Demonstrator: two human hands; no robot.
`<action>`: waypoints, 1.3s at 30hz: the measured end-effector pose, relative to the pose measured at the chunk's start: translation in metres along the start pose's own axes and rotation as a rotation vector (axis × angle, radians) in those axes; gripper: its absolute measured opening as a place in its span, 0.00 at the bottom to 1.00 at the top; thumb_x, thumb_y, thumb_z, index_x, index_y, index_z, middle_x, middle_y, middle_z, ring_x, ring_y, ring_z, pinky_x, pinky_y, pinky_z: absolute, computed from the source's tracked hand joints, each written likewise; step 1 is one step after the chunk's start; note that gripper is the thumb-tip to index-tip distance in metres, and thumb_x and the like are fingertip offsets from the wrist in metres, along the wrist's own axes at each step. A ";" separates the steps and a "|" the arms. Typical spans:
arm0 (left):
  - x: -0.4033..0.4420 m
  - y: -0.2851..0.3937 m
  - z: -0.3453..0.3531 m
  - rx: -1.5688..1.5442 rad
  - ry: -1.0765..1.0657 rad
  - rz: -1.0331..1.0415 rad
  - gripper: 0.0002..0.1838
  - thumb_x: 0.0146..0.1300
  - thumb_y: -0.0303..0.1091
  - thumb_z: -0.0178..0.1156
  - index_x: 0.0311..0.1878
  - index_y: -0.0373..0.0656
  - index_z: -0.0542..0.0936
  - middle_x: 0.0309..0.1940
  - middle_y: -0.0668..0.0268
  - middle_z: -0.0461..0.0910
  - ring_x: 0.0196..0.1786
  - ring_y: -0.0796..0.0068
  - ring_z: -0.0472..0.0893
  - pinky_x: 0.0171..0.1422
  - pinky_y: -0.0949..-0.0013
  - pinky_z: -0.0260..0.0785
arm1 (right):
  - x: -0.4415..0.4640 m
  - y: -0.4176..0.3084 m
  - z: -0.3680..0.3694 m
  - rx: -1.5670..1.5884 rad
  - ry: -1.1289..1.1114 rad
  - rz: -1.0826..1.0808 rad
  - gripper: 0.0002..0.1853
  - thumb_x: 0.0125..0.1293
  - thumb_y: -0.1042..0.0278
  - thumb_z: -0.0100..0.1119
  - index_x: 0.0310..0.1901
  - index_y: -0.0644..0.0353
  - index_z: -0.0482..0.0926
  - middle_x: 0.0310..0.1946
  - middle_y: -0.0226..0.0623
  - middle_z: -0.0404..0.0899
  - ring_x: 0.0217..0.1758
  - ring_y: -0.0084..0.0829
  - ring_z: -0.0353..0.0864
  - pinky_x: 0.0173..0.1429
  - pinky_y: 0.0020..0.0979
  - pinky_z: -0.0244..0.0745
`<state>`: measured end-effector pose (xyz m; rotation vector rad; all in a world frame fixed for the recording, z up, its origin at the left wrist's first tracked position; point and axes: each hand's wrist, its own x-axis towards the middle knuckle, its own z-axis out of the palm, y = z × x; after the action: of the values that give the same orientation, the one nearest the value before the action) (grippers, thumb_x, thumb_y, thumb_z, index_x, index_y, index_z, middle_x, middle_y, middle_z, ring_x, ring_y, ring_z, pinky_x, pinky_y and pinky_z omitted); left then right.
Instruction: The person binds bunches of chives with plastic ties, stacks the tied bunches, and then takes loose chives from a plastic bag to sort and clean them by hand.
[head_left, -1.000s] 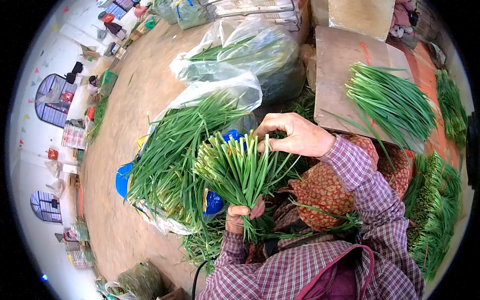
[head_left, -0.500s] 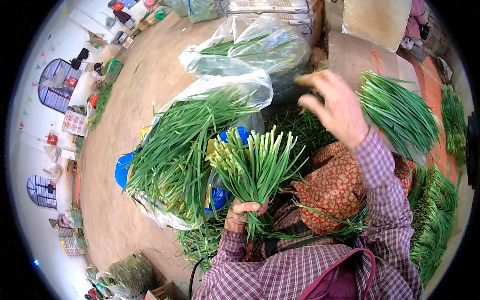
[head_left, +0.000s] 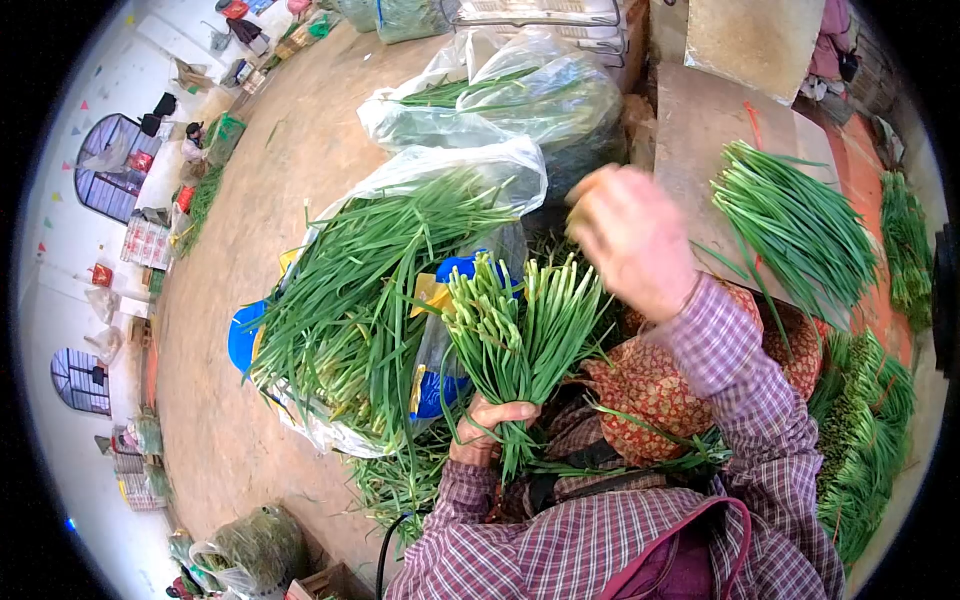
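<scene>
My left hand (head_left: 487, 420) is closed around a bunch of garlic chives (head_left: 530, 340), pale cut ends fanning up and leaves hanging below the fist. My right hand (head_left: 635, 235) is raised above and to the right of this bunch, apart from it. Motion smears its fingers, so I cannot see whether they hold anything. Left of the held bunch, a big heap of loose chives (head_left: 370, 290) lies in an open plastic sack (head_left: 510, 165). Over my lap is a red-brown patterned cloth (head_left: 655, 385).
A neat pile of chives (head_left: 795, 225) rests on a board (head_left: 700, 130) at right. More bundles (head_left: 865, 450) stand below it. Behind the open sack lies another clear bag of greens (head_left: 540, 100). A stuffed bag (head_left: 265, 548) sits on the floor lower left; a person (head_left: 193, 140) is far off.
My right hand has moved slightly left and down, its fingers drawing closer together. The held bunch has shifted a little to the right. Loose leaves now show at the board's near edge.
</scene>
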<state>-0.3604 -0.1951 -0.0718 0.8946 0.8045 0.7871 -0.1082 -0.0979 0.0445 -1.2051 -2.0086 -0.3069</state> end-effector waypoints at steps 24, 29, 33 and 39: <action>0.006 0.012 0.012 0.384 0.086 0.127 0.29 0.42 0.27 0.72 0.52 0.38 0.78 0.45 0.63 0.83 0.48 0.69 0.80 0.56 0.64 0.72 | -0.031 -0.016 0.011 0.573 -0.333 0.244 0.13 0.51 0.64 0.63 0.34 0.64 0.79 0.35 0.41 0.76 0.43 0.42 0.74 0.50 0.40 0.70; 0.006 0.015 0.016 0.364 0.087 0.106 0.26 0.41 0.26 0.72 0.50 0.38 0.80 0.44 0.63 0.83 0.47 0.70 0.81 0.55 0.65 0.72 | -0.032 -0.009 0.015 0.696 -0.182 0.341 0.07 0.56 0.72 0.60 0.33 0.66 0.77 0.36 0.45 0.77 0.43 0.45 0.78 0.48 0.39 0.73; 0.002 0.009 0.012 0.346 0.105 0.073 0.29 0.43 0.27 0.72 0.53 0.38 0.78 0.45 0.64 0.83 0.47 0.69 0.80 0.57 0.65 0.71 | -0.009 0.012 -0.010 0.560 0.016 0.344 0.08 0.61 0.68 0.60 0.34 0.65 0.79 0.35 0.45 0.78 0.40 0.41 0.79 0.47 0.36 0.74; -0.007 0.009 0.001 0.158 0.076 -0.066 0.30 0.42 0.27 0.73 0.53 0.37 0.77 0.42 0.63 0.82 0.43 0.69 0.81 0.48 0.67 0.74 | 0.006 0.073 -0.021 -0.098 -0.179 0.368 0.18 0.65 0.53 0.58 0.37 0.62 0.83 0.30 0.44 0.80 0.35 0.41 0.80 0.39 0.40 0.73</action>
<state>-0.3648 -0.1978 -0.0611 0.9783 0.9688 0.7099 -0.0386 -0.0666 0.0509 -1.6834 -1.8860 -0.1179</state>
